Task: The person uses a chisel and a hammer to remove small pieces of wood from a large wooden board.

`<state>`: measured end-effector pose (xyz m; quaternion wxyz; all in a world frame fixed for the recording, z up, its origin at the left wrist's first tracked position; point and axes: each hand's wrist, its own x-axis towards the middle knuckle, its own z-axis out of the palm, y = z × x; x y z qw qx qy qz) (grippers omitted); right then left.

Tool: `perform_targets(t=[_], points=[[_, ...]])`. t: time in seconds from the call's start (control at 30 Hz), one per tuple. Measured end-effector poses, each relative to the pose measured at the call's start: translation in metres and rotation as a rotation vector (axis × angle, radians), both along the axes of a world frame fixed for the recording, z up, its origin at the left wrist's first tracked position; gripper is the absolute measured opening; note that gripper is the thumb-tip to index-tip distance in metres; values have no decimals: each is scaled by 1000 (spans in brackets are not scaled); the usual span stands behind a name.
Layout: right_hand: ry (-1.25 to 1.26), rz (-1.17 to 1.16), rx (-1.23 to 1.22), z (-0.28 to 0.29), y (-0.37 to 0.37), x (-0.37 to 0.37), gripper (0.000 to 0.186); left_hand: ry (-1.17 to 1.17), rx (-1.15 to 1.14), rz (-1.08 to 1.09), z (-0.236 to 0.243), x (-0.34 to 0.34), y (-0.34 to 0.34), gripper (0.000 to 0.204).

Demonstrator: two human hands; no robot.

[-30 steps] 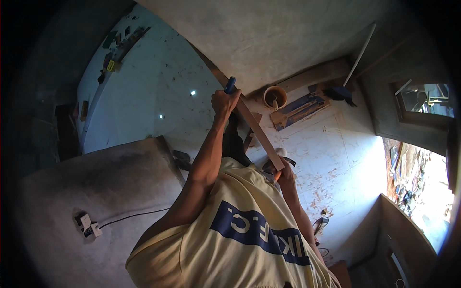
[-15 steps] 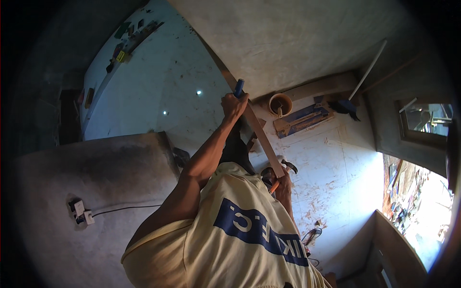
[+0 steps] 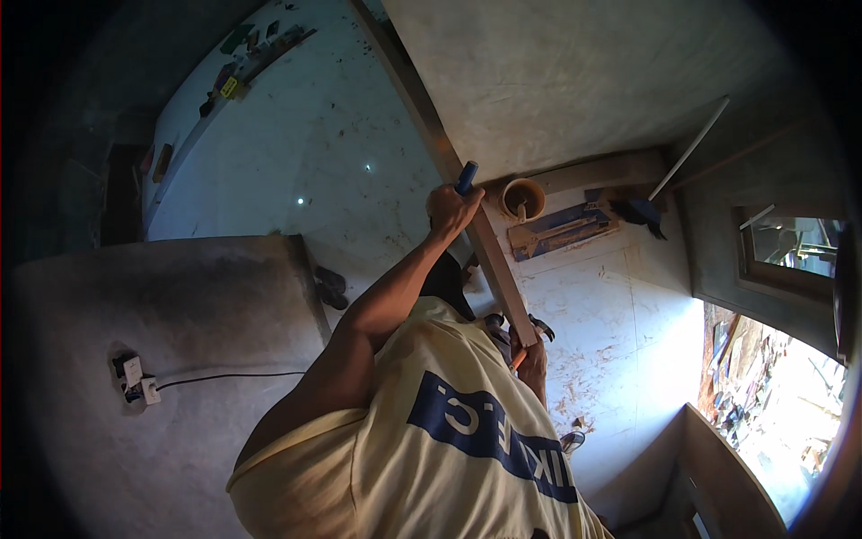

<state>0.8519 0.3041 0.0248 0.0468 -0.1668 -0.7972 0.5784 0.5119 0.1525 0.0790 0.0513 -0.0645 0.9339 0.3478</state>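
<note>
Bucket (image 3: 537, 187), brownish-orange and round, stands by the base of the wall with a pale stick-like object (image 3: 522, 212) leaning inside; the rest of its contents is too dark to tell. Beside it lies a flat blue-and-brown panel (image 3: 561, 232), and the dark head of a broom (image 3: 640, 212) sits just beyond. Across the cream shirt (image 3: 386, 458) runs a navy band with large pale block capitals, seen upside down. Far left, a small yellow packet (image 3: 231, 87) bears dark marks too small to read.

Long wooden beam (image 3: 496, 256) slants from the top edge down to the chest. The left hand (image 3: 456, 208) is closed around a blue-handled tool (image 3: 467, 177), against the beam. The right hand (image 3: 532, 361) grasps an orange-handled claw hammer (image 3: 541, 326) at the beam's near end; whether its fingers also hold the wood, I cannot tell.
</note>
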Motion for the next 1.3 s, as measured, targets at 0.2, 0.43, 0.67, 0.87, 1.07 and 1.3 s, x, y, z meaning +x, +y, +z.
perform_targets(t=[0.2,0.43,0.67,0.87,1.07,1.3], points=[[-93,-98,-298,-30,14,15,40,174,103,-34,-9,2,-3,51],[-853,-420,-719,-3,72,-20,40,-16,301,46,38,20,-8,49],[-646,-488,-476,28,137,0,53,53,478,90,63,10,-55,46],[-691,-419,-276,21,150,-6,70,168,632,194,80,-32,-85,34],[-574,-325,-264,-2,135,-12,77,132,1183,210,107,-38,-73,25],[-415,-226,-131,36,121,-51,61,263,856,-206,186,-66,-72,42]])
